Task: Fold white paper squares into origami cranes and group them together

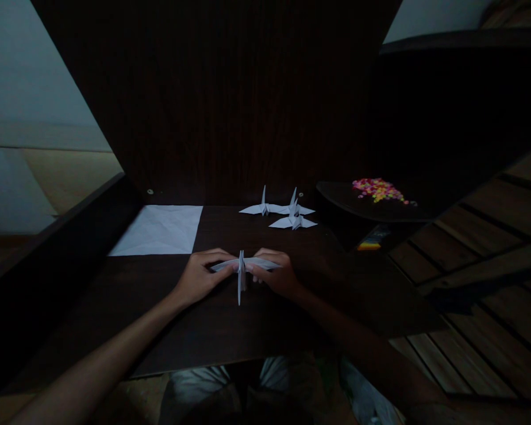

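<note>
A white origami crane (pixel 241 277) is held just above the dark desk, its wings spread to both sides. My left hand (pixel 202 273) pinches the left wing close to the body, thumb on the near side. On the other side, my right hand (pixel 278 271) grips the right wing the same way, with its thumb near the middle. Beyond my hands stand finished paper cranes: one on the left (pixel 264 209), one at the back right (pixel 293 206) and one in front (pixel 294 222). To the left lies a creased square sheet of white paper (pixel 159 230).
A small curved shelf (pixel 336 198) at the right bears a pile of colourful small pieces (pixel 380 190). Under it is a yellow and orange item (pixel 369 243). A raised board (pixel 62 236) edges the desk at left, and a tall dark panel (pixel 230 100) stands behind.
</note>
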Motion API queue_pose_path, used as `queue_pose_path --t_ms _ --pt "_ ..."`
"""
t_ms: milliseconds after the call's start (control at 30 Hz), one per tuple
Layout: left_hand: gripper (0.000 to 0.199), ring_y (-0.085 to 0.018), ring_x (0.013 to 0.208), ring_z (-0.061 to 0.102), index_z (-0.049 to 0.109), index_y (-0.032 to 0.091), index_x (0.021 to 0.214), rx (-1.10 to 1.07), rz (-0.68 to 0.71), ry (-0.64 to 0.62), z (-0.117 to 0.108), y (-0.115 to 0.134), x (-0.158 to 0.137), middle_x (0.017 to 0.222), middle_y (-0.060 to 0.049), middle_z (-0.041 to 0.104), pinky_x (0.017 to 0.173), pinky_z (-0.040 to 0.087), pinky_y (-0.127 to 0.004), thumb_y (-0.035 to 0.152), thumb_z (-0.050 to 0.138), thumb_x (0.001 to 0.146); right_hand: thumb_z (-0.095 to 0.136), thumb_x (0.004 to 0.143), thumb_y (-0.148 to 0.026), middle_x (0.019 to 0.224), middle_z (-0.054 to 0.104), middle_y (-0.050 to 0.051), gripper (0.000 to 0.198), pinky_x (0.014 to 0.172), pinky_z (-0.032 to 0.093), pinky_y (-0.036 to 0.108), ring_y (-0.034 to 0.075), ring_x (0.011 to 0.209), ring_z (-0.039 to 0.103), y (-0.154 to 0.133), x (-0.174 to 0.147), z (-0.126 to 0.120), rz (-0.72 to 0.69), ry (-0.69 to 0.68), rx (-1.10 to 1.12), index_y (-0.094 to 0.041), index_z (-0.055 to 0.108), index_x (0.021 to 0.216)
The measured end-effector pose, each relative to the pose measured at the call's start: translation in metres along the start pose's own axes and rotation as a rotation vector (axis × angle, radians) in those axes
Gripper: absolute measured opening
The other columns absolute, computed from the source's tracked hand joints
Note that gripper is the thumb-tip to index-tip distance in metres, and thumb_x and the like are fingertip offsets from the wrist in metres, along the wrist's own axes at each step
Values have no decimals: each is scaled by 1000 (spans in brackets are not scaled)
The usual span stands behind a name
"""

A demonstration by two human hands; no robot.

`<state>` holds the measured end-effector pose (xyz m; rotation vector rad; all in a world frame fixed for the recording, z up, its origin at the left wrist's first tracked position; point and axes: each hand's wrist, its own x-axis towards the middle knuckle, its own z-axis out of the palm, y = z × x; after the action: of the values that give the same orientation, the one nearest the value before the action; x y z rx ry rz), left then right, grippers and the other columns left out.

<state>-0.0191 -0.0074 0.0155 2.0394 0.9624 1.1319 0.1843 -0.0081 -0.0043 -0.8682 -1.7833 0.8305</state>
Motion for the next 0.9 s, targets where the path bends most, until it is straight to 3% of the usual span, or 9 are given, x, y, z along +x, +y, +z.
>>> queue_pose_path --t_ms 167,267,533,900 --pt "21 -15 60 64 73 14 78 -48 -141 -136 -1 -1 0 70 -4 72 55 51 -23 33 64 80 69 73 -33 52 60 -2 20 39 42 20 9 40 52 4 0 2 289 -13 239 -14 64 71" --pt "26 -12 50 60 70 13 70 -151 -230 -245 -1 0 0 59 -1 67 48 48 -20 36 64 80 71 71 -33 49 60 -2 21 38 42 20 9 39 52 5 2 4 375 -39 337 -13 64 69" --pt "31 -13 52 61 67 10 73 -429 -384 -368 -2 -4 1 61 -4 67 52 49 -22 41 68 76 72 70 -34 54 64 -1 26 38 44 20 11 41 56 9 1 0 430 -190 496 -11 63 78" --pt "29 -12 50 60 65 10 71 -501 -478 -395 0 -2 1 56 -2 65 52 46 -21 38 70 75 72 70 -33 54 64 -2 23 34 43 18 11 38 56 9 1 2 464 -230 551 -14 59 74"
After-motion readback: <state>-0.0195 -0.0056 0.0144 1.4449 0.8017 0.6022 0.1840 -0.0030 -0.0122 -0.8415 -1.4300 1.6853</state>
